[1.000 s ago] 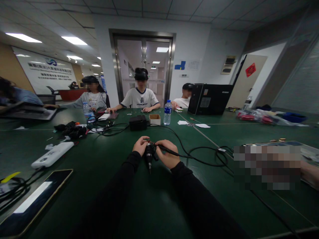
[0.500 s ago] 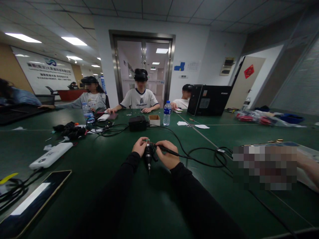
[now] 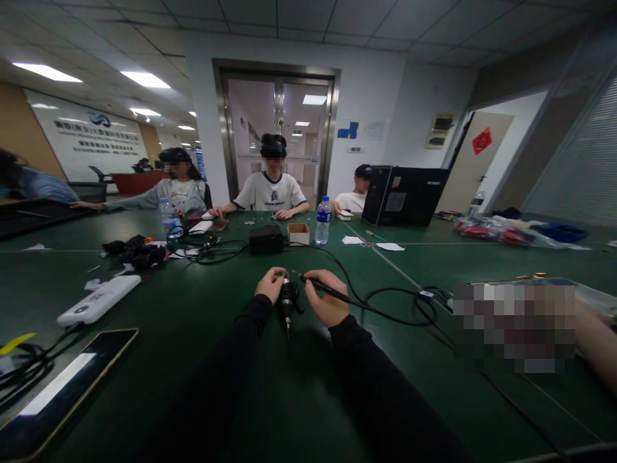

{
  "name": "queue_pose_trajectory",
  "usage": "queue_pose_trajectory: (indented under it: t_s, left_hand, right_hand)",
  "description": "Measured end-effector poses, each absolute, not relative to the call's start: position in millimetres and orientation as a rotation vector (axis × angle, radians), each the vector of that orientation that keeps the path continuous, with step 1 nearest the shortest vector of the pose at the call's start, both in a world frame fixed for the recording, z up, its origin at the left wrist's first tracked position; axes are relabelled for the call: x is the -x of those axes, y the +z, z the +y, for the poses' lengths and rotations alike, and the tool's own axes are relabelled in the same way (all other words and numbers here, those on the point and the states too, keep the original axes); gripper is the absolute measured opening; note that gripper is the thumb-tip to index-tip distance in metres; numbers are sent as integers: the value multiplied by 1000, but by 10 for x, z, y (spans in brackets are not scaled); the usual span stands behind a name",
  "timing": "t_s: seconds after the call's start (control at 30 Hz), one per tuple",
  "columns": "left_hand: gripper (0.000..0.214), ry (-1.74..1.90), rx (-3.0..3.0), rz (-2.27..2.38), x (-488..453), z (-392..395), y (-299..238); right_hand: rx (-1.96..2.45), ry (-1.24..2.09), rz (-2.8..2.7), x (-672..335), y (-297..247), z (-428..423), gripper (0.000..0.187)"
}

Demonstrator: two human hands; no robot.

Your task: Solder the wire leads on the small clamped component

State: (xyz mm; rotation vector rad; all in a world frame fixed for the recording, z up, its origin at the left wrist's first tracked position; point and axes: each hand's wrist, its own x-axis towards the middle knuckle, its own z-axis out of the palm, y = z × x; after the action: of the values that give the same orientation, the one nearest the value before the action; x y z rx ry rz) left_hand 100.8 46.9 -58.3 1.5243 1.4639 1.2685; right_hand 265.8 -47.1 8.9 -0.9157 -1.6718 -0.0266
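Observation:
A black tool with a slim pointed metal tip (image 3: pixel 288 305) lies on the green table, its point towards me. My left hand (image 3: pixel 270 285) is closed at the far end of this tool, with thumb and forefinger bent over small parts too tiny to make out. Like a pen, my right hand (image 3: pixel 328 299) grips a thin black soldering iron (image 3: pixel 321 284) with a cable at its back. The iron's tip points left, close to the far end of the black tool and the left fingertips. Whether it touches anything, I cannot tell.
Beyond my hands are a black box (image 3: pixel 266 239), a small open carton (image 3: pixel 299 233) and a water bottle (image 3: pixel 322 220). A phone (image 3: pixel 72 392) and white power strip (image 3: pixel 99 301) lie left. The black cable (image 3: pixel 395 316) loops right, near another person's arm (image 3: pixel 595 337). People sit opposite.
The soldering iron's tip has drawn back slightly from the black tool's far end, and my right hand has shifted a little. My left hand stays almost in place.

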Motion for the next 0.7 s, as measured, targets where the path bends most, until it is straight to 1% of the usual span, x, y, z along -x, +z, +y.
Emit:
queue_pose_trajectory:
  t_s: [0.13,0.23,0.37,0.53,0.63,0.7]
  left_hand:
    - [31,960,-1658,1791,-1038,344,-382]
    - [46,780,-1750,1928,-1114,223,-251]
    - [71,793,-1751,1927,-1241,74,-205]
    - [88,929,-1770,1896,-1385,-17,-249]
    - [96,857,-1852,1959,-1457,-56,-248]
    - [96,801,-1912,1980,-1484,-96,-217]
  right_hand:
    - [914,-10,-1625,-2686,117,-466,14]
    - [921,-8,-1600,-2705,107,-442,14]
    - [944,25,-1548,-2727,89,-406,14]
    - [987,73,-1482,-2760,80,-370,15]
    - [998,94,-1468,-2770,73,-355,15]
    - [996,104,-1462,-2770,67,-349,15]
